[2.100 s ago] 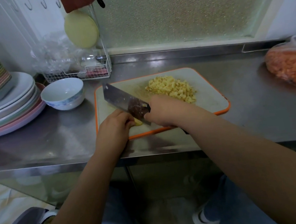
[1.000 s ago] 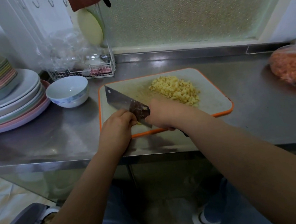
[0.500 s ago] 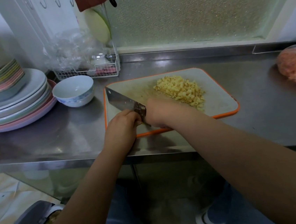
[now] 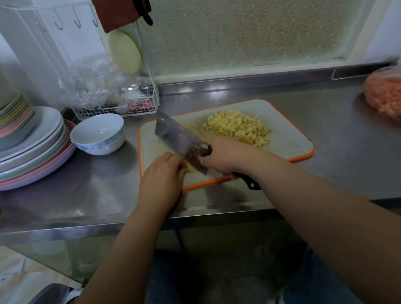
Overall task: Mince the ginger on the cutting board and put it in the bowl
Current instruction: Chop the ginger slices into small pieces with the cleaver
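While the left hand (image 4: 160, 178) pins the last ginger piece (image 4: 191, 168) under curled fingers, the right hand (image 4: 222, 158) grips the knife (image 4: 181, 141), blade just beside the left knuckles: still the chopping step. Minced pile (image 4: 237, 128) sits beyond the right hand on the board (image 4: 289, 140); bowl (image 4: 97, 134) waits beyond the left. Next: finish this piece, then scrape everything over

I count one cutting board (image 4: 289, 140) on my worktop (image 4: 75, 194), with one cleaver (image 4: 180, 139), one heap of minced ginger (image 4: 237, 127) and one uncut piece of ginger (image 4: 191, 168) on it. There is one bowl (image 4: 97, 134), one wire rack (image 4: 115, 108) and one bag of orange food (image 4: 396, 96). My two hands, the left hand (image 4: 162, 178) and the right hand (image 4: 227, 156), are both at the board; the stacked plates (image 4: 21, 151) are too many to count.
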Demonstrator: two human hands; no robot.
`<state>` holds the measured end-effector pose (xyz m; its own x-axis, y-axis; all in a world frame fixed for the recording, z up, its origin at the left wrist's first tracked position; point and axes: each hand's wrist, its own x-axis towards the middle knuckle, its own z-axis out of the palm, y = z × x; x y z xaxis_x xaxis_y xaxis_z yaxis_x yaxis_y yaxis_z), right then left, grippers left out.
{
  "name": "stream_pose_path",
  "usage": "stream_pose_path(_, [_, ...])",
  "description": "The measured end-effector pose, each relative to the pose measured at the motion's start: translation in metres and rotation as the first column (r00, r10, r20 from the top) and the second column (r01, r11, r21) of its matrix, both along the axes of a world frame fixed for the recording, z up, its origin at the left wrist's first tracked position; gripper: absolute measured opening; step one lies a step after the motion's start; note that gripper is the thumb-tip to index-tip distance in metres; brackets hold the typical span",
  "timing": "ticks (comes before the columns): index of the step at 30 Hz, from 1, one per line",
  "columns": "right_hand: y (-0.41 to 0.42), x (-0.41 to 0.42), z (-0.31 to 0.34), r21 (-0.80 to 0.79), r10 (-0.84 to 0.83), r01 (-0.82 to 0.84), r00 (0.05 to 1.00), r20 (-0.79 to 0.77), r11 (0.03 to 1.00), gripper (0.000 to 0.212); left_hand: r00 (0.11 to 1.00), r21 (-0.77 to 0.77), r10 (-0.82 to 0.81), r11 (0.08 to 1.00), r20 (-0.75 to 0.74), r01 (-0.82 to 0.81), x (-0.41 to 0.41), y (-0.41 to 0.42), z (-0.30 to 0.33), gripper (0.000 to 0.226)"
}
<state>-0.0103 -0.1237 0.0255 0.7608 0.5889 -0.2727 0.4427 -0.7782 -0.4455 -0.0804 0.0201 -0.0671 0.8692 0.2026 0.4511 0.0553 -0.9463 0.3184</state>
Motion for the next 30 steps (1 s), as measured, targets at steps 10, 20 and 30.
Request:
stream_pose_path(10, [-0.015, -0.002, 0.003, 0.093, -0.016, 0.002, 0.989, 0.148, 0.996, 0.026, 0.920, -0.100, -0.015, 0.993, 0.392, 0.058, 0.004, 0.016, 0.045, 0.025])
stream_pose_path(20, [-0.021, -0.036, -0.029, 0.095, 0.035, -0.063, 0.960, 0.276, 0.993, 0.030, 0.819, -0.153, -0.217, 0.975, -0.530, 0.159, 0.016, 0.024, 0.094, 0.047])
stream_pose_path(30, [-0.016, -0.042, -0.037, 0.088, 0.047, -0.080, 0.944, 0.326, 0.993, 0.034, 0.723, -0.074, -0.182, 0.981, -0.667, 0.180, 0.040, 0.009, 0.085, 0.047])
